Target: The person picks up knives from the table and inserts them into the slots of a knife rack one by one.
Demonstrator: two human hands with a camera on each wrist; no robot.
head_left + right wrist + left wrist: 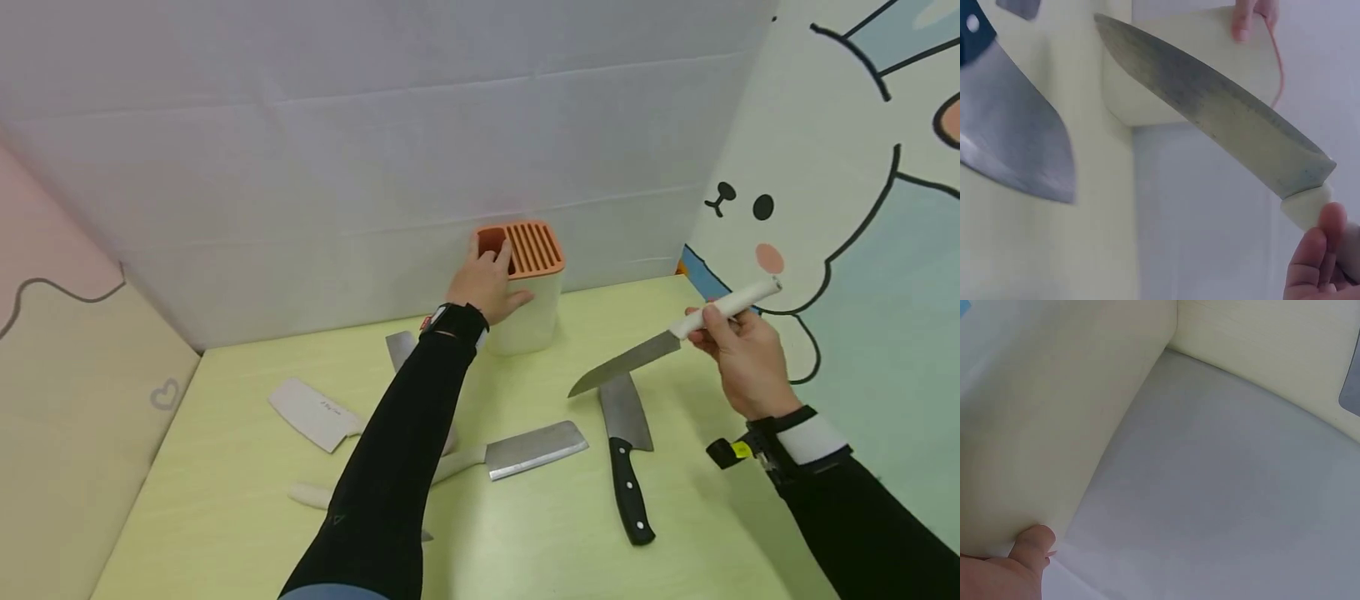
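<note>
Pinching white-handled knife [652,350] in right fingers [722,329] above right counter [525,542], near black-handled knife [630,421], and clasping far knife block [531,321] at top with left fingers [506,254].

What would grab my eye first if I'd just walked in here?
Probably the long white-handled knife, held in the right hand above the table. Next, the orange-topped knife block near the back wall, its rim gripped by the left hand. Then the big cartoon face on the right-hand wall.
</note>
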